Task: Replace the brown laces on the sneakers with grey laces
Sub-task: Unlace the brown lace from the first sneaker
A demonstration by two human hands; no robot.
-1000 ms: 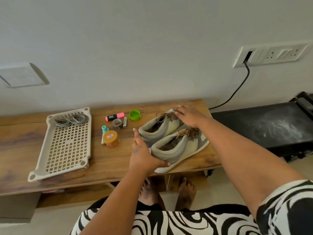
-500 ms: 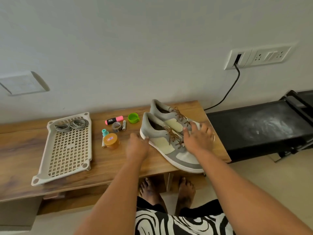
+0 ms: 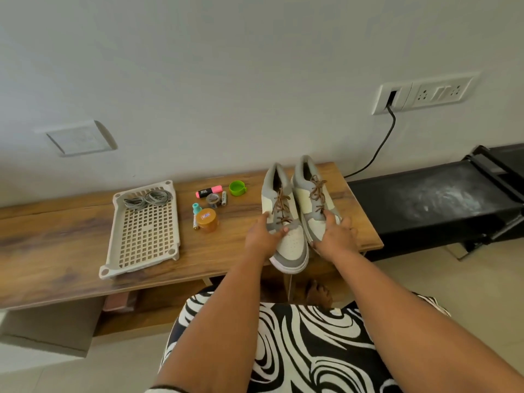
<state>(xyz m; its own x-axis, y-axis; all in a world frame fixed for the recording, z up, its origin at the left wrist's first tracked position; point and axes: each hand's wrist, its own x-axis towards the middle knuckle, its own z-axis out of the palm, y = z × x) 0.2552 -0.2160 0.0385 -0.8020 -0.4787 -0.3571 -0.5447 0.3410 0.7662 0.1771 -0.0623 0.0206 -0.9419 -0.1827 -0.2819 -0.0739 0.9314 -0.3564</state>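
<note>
Head view: wooden bench (image 3: 71, 239) against white wall (image 3: 226, 80); left hand (image 3: 262, 236), right hand (image 3: 334, 239) each grasping sneakers (image 3: 292, 239).

both arms stretched forward, roughly parallel. left hand (image 3: 262, 236) palm down, thumb and fingers spread and curled in a grip. right hand (image 3: 336, 236) palm down just beside it, fingers spread, gripping likewise. bare forearms.

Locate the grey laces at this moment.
In the head view, the grey laces lie coiled at the far end of the white tray, on the table's left side, left of the pink highlighter.
</note>
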